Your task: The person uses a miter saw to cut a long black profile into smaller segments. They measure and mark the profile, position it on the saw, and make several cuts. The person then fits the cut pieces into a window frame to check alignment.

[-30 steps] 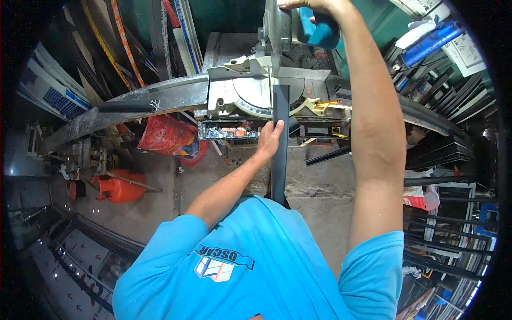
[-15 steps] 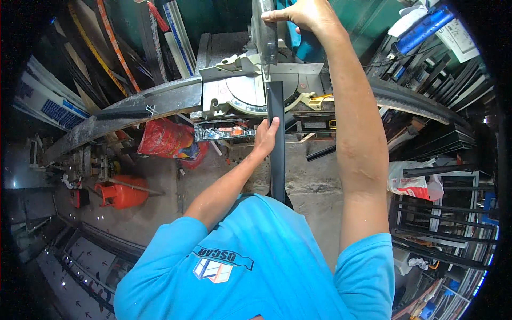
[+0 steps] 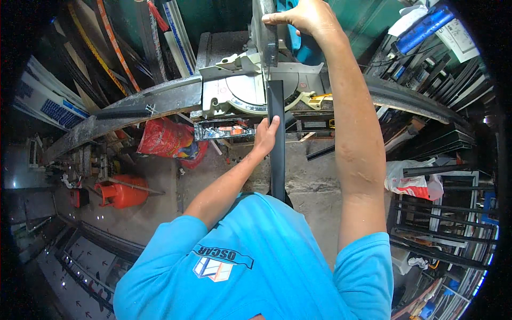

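Note:
My left hand (image 3: 266, 133) is closed around a long black metal profile (image 3: 277, 154), thumb on top. The profile points away from my body, and its far end lies on the table of a miter saw (image 3: 240, 92) beside the blade. Up at the top edge, my right hand (image 3: 306, 18) grips the saw's head, its thumb reaching left onto the grey blade guard (image 3: 268, 40). Part of that hand is cut off by the frame, and its other fingers are mostly hidden. The teal motor housing (image 3: 308, 53) sits below it.
Dusty beams (image 3: 154, 101) extend from both sides of the saw. Long strips and profiles (image 3: 109, 48) lean at the back left. A red sack (image 3: 166, 140) and an orange gas cylinder (image 3: 125, 191) stand at left. Racked black frames (image 3: 442, 213) and a plastic bag (image 3: 410, 178) are at right.
My right forearm has shifted very slightly left. My left hand keeps its hold on the profile, and the saw head looks almost the same.

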